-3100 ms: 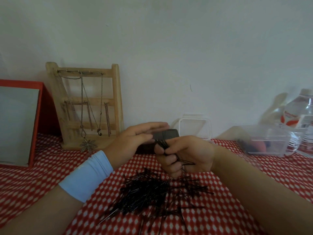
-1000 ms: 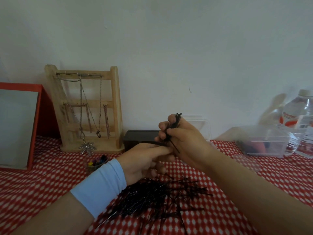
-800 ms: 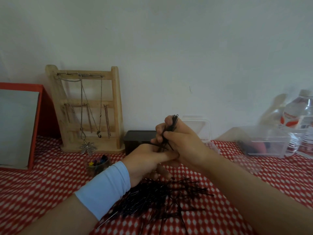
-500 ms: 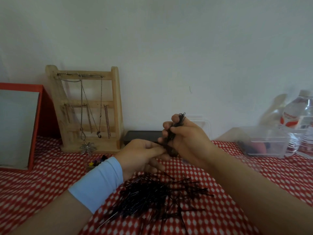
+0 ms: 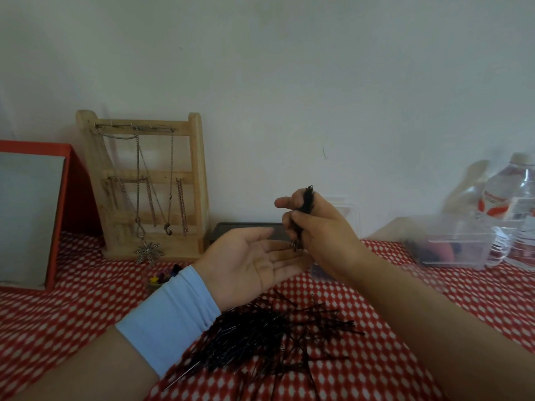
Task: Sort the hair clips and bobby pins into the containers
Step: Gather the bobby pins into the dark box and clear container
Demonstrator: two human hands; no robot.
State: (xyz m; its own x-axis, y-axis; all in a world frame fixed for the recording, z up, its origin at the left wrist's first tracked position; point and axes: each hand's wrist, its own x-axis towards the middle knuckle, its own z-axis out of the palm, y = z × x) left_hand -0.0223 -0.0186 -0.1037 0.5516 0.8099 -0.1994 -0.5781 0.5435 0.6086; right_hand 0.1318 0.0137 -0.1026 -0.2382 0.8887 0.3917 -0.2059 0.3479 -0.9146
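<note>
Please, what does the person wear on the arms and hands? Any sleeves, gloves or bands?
The left hand and right hand are bare, without gloves. A plain light blue wristband wraps the left wrist, with no marking visible. The right forearm has no sleeve or watch.

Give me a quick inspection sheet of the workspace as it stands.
Surface: red-and-white checked tablecloth, lying flat.
Job's things: loose pile of black bobby pins on the cloth; black rectangular box and clear plastic container at the back.
Clutter: wooden jewellery stand with chains; red-framed mirror; clear water bottles.
Hands: right hand grips an upright bundle of black bobby pins; left hand open, palm up, under the bundle's lower end.
Cables: nothing seen.
Surroundings: plain pale wall.
</note>
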